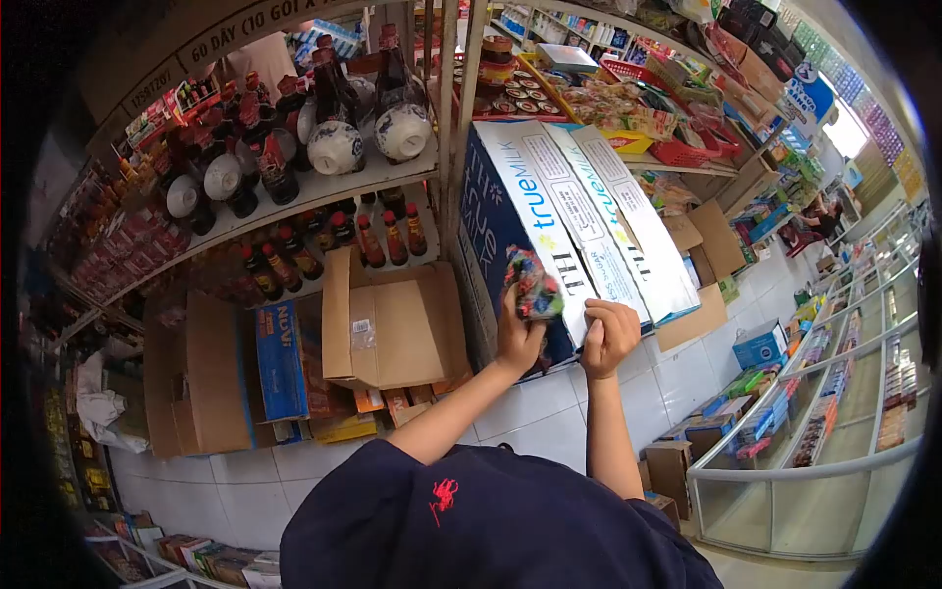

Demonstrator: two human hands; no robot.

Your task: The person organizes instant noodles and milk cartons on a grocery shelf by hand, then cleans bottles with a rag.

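My left hand (518, 336) is closed around a crinkled, colourful plastic packet (536, 285), mostly red, green and dark. It holds the packet over the near left edge of a blue and white TH true MILK carton (559, 201). My right hand (610, 336) is beside it at the near edge of the carton's top, with fingers curled together. Whatever those fingers pinch, if anything, is hidden. The carton's top flaps lie almost flat, with a dark seam between them.
An open cardboard box (407, 324) stands left of the carton, near a blue NUVI box (282, 358). Shelves (294, 201) at left carry dark bottles and white-blue bowls (402, 134). Red baskets (687, 149) hold packets behind. A glass display case (785, 510) stands at right.
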